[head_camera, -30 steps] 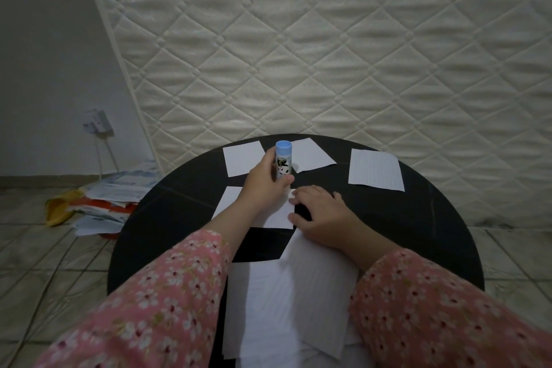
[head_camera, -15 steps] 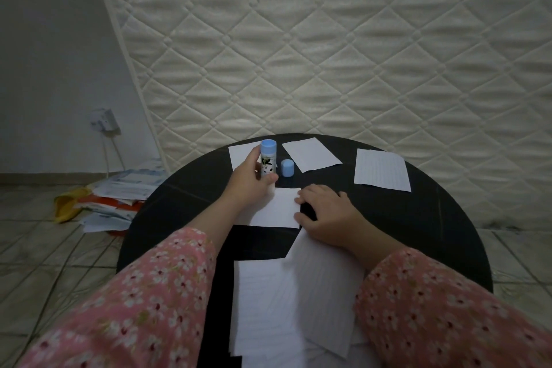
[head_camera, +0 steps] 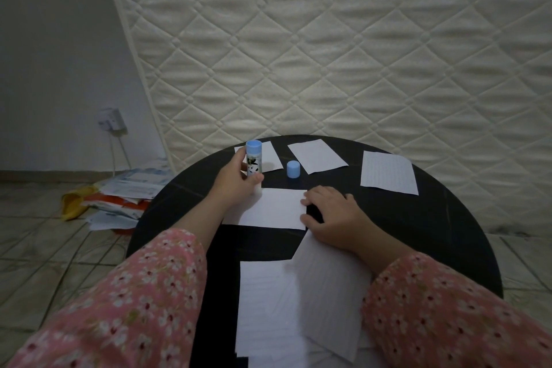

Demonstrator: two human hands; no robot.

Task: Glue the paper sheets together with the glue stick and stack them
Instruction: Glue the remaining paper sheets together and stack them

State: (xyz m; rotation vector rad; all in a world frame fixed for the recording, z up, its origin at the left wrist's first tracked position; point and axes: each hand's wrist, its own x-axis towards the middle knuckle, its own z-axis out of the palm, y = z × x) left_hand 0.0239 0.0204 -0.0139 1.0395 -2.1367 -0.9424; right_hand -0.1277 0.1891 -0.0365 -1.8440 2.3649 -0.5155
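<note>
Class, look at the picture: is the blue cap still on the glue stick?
No: the blue cap stands alone on the table, apart from the glue stick held by the left hand.

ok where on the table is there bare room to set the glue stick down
Bare table lies right of the right hand, below the lined sheet. A narrower strip lies between the left forearm and the near paper pile. Around the blue cap it is crowded.

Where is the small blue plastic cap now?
The small blue plastic cap stands on the round black table, between two far white paper sheets, right of the glue stick.
</note>
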